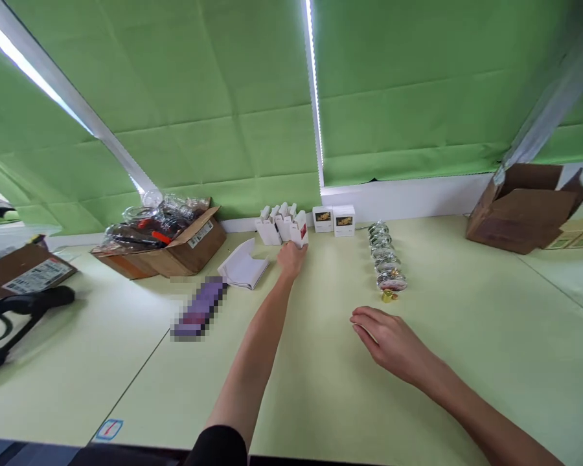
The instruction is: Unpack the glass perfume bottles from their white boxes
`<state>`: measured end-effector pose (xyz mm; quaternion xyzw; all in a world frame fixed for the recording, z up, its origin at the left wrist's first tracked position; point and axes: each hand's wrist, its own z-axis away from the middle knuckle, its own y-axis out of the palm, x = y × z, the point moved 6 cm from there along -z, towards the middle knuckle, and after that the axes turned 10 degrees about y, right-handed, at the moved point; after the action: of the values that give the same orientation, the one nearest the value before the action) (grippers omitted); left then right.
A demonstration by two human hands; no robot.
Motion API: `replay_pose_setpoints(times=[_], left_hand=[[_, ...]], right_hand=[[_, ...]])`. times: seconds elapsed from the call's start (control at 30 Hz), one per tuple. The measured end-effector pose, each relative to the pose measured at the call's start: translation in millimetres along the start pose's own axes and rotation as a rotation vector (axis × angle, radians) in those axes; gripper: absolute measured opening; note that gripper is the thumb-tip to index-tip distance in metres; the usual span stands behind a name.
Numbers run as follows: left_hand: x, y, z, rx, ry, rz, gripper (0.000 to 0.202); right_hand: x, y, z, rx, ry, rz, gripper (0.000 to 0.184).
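Currently, a broad stretch of bench (pixel 330 401) lies between the row of silver-wrapped packets (pixel 387 259) and the near edge, crossed by both forearms. Behind that row, the far edge meets a white sill (pixel 408 199); well to its right sits an open cardboard box (pixel 510 217).

Left of the row's far end, beyond two white boxes (pixel 344 223), a cluster of white cartons (pixel 269 230) stands roughly upright, long axes vertical, flaps pointing up. The row itself runs from near to far, a small gold-coloured piece (pixel 387 296) at its near end.

Also left of the row, the left hand (pixel 291 259) touches the red-marked carton (pixel 299 230) at the cluster's right side; whether it grips cannot be told. Nearer than the row and slightly left, the right hand (pixel 386 336) is loosely curved above the bench, fingers together, apparently grasping nothing.
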<state>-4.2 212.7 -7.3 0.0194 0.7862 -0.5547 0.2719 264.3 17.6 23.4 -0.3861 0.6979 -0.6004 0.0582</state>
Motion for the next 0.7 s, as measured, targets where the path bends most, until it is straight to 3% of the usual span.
replay_pose_setpoints(times=[0.27, 0.53, 0.7], left_hand=[[-2, 15.6, -26, -0.042, -0.072, -0.069, 0.05], [4, 30.2, -48, -0.064, -0.093, -0.116, 0.054], [4, 30.9, -45, -0.071, -0.05, -0.125, 0.067]], right_hand=[[1, 2, -1, 0.125, 0.02, 0.081, 0.03], [7, 4, 4, 0.083, -0.079, 0.106, 0.032], [2, 7, 4, 0.073, -0.079, 0.107, 0.033]])
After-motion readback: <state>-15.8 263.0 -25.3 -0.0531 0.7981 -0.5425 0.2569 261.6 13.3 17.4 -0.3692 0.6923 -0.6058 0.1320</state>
